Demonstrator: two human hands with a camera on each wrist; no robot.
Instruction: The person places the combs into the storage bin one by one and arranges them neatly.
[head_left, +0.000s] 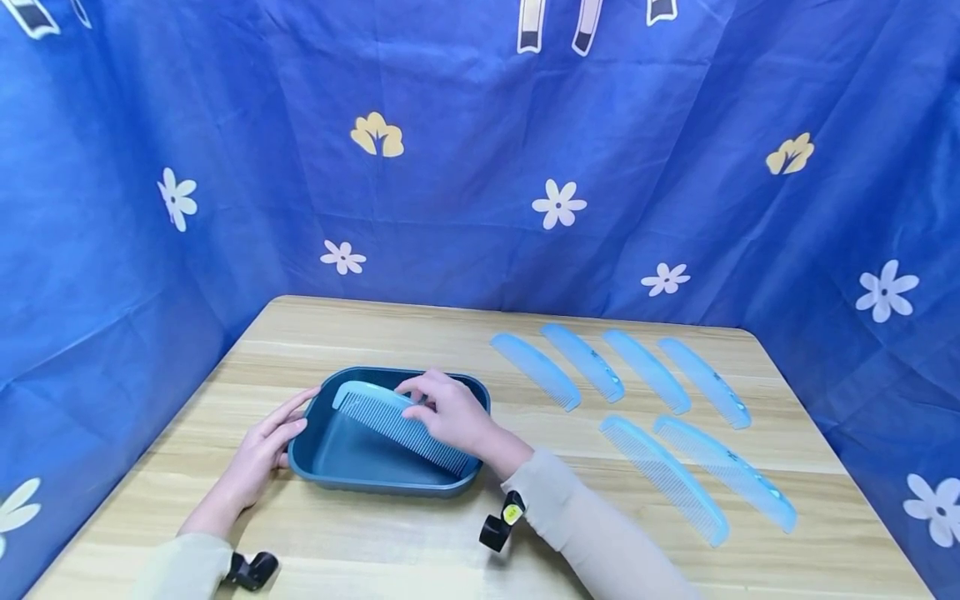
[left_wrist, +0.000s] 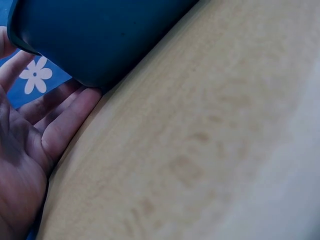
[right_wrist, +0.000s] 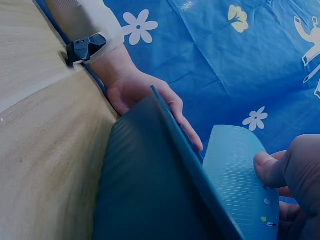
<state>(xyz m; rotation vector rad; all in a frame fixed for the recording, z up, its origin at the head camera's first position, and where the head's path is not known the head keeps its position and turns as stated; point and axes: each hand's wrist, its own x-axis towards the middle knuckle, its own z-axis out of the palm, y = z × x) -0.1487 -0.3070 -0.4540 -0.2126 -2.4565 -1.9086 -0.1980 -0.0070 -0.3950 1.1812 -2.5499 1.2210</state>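
Observation:
My right hand [head_left: 456, 414] pinches a translucent blue comb [head_left: 378, 412] by its back edge, thumb on the near face. The comb slants across the dark teal plastic tub [head_left: 375, 485], its teeth toward me and its right end down inside. In the right wrist view, the held comb [right_wrist: 227, 160] rises above the tub's wall [right_wrist: 137, 180], with small printed marks near one end. At the tub's left end, my left hand [head_left: 258, 454] rests with fairly straight fingers against the outside. The left wrist view has its fingertips touching the tub's lower corner [left_wrist: 102, 60].
Right of the tub, several matching combs lie slanted on the wooden table [head_left: 547, 517]: a back row with one comb [head_left: 536, 371] nearest the tub, and two nearer ones, including a front comb [head_left: 663, 479]. A blue patterned cloth [head_left: 465, 217] hangs around the back and sides.

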